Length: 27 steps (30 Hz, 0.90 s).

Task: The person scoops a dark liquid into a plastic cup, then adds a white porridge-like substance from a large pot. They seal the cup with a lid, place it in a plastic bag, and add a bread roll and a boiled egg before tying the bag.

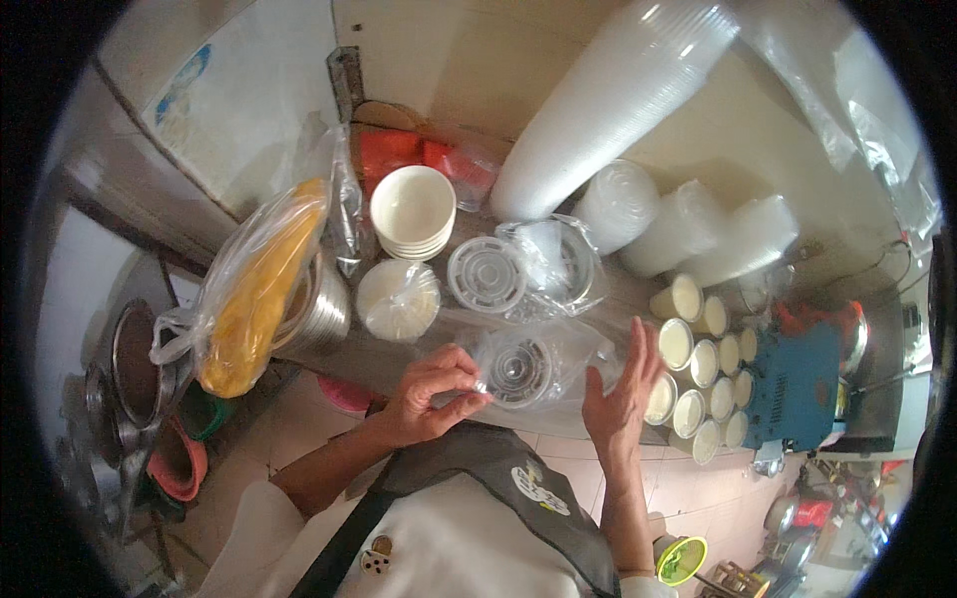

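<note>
My left hand point(441, 392) pinches the edge of a clear plastic bag point(579, 359) between thumb and fingertips. Round translucent plastic lids point(516, 370) lie in or under that bag, in front of my body. My right hand point(624, 381) is raised at the bag's right side, fingers apart and holding nothing. Just right of it stand several cups point(676, 344) filled with something pale. Behind the bag are another stack of lids point(487, 274), a plastic-wrapped stack point(561, 261) and a pale round stack under plastic point(398, 300).
White bowls point(413, 213) are stacked at the back. A long stack of clear cups point(613, 112) leans over the table, with shorter stacks point(617, 205) beside it. A bag with yellow contents point(262, 291) hangs or stands at left. A blue crate-like object point(796, 385) is at right.
</note>
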Available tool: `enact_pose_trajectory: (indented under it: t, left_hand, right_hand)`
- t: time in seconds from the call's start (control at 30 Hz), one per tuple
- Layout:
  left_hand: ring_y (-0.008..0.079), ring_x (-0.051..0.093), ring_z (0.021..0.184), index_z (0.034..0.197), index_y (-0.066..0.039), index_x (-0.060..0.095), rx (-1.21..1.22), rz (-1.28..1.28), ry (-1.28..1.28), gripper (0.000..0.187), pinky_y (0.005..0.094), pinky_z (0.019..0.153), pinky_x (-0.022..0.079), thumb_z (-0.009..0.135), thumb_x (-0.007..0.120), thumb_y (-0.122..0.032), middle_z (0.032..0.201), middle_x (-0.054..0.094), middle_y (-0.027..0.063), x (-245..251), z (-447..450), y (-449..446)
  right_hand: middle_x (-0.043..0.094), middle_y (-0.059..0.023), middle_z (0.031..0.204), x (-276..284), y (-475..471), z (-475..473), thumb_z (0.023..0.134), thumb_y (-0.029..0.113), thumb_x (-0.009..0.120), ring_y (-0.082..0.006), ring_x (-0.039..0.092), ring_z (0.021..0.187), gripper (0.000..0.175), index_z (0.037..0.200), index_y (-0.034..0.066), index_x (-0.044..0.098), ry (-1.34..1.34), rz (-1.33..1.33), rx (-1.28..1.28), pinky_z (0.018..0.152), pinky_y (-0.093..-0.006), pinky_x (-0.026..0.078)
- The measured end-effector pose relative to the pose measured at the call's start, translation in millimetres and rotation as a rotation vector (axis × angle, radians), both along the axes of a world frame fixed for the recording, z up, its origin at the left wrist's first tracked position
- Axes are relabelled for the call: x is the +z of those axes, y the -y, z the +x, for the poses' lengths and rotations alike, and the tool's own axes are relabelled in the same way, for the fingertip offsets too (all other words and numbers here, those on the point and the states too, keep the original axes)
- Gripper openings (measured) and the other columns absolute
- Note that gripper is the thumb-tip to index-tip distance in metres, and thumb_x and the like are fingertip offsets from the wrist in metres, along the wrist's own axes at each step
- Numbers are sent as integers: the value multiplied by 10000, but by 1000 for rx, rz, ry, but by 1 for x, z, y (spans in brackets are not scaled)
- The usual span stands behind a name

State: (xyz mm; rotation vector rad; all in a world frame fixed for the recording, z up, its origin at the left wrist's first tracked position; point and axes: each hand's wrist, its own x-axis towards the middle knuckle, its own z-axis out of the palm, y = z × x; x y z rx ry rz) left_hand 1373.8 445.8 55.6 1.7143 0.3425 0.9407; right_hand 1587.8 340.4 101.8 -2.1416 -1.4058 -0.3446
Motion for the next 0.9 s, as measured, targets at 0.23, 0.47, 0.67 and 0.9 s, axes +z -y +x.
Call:
enact_pose_trajectory:
  t: [0.23,0.47,0.67,0.9]
  left_hand:
    - [190,506,655,758,4,613,-12,83,-5,99,292,586,406,783,670,-72,720,538,81,8,8,-12]
    - [194,497,628,736,4,567,45,125,27,113,297,558,395,754,675,-24,697,537,88,8,23,-15]
    - [183,497,614,737,4,567,8,190,5,95,277,556,393,745,662,0,701,540,86,8,26,-14]
    - [176,517,625,724,-5,588,5,213,74,218,274,571,408,821,643,-193,689,563,85,3,35,-12]
  right_hand:
    - [582,-31,652,6,15,10,798,38,590,-79,532,589,106,886,-20,601,-965,-117,2,537,-217,425]
    - [622,-155,727,25,16,-15,804,13,571,-226,605,628,96,892,4,608,-805,-93,224,596,-313,482]
    - [615,-140,845,39,12,-23,717,-9,601,-307,576,763,256,972,3,583,-286,-73,385,690,-376,490]
    - [561,-117,921,67,31,-21,631,34,577,-298,543,838,388,1012,4,511,-245,-61,490,709,-378,484]
